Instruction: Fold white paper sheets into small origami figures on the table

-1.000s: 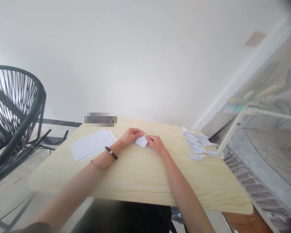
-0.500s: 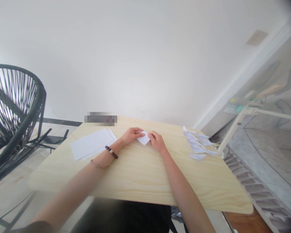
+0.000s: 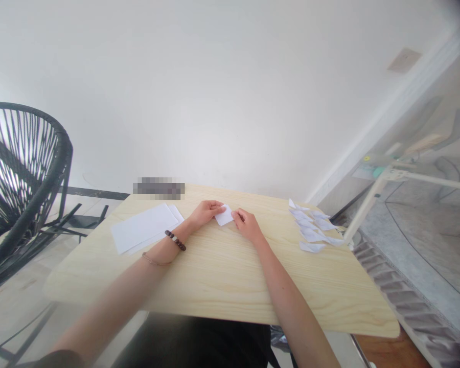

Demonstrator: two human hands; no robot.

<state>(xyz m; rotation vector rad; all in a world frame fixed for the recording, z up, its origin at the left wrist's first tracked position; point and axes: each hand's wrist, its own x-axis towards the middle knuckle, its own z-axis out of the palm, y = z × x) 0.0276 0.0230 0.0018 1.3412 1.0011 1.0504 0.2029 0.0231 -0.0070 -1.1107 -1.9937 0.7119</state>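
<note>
from over here i see my left hand (image 3: 206, 213) pinching a small white paper (image 3: 224, 215) in its fingers, my right hand (image 3: 247, 225) grasping the right corner; it's above the counter (image 3: 214, 281), between flat sheets (image 3: 143, 227) and folded pieces (image 3: 310, 248).

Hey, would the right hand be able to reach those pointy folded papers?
Probably yes: only tabletop shows between the right hand and the folded papers, though its fingers are at a small white paper's edge.
</note>
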